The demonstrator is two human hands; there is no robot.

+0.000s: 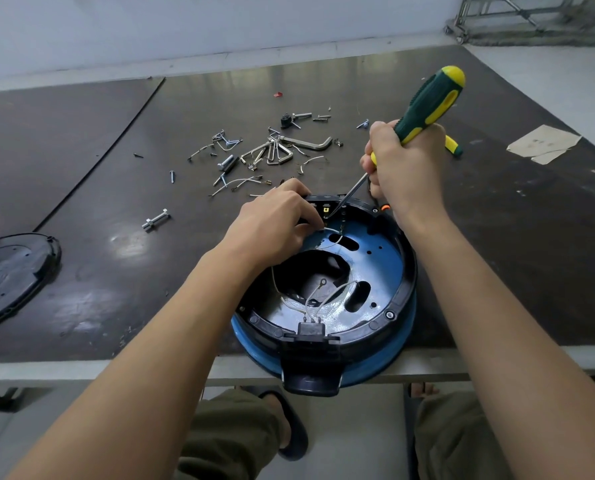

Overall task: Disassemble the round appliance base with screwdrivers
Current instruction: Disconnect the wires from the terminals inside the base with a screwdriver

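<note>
In the head view, we look down on the round blue-and-black plastic appliance base (375, 261); it sits at the near edge of the dark rubber-topped workbench (116, 133), its black handle overhanging toward us. Our right hand (406, 168) is wrapped firmly round the green-and-yellow-handled screwdriver (427, 102); the shaft slants down so that the tip meets the small black terminal block (325, 206) at the far rim. Our left hand (275, 226) curls its fingers over that same rim just beside the tip, gripping the base; whether it also pinches the thin white wires (323, 296) there, we cannot tell.

The flat black oval cover plate (12, 275) lies well apart on the left; the scatter of loose silver screws, bolts and hex keys (275, 150) lies beyond the base; the inside is open, one ring terminal hanging free. We judge the job about midway; the terminal block, the near socket with its wires and the screws seated in the black ring remain to be removed.
</note>
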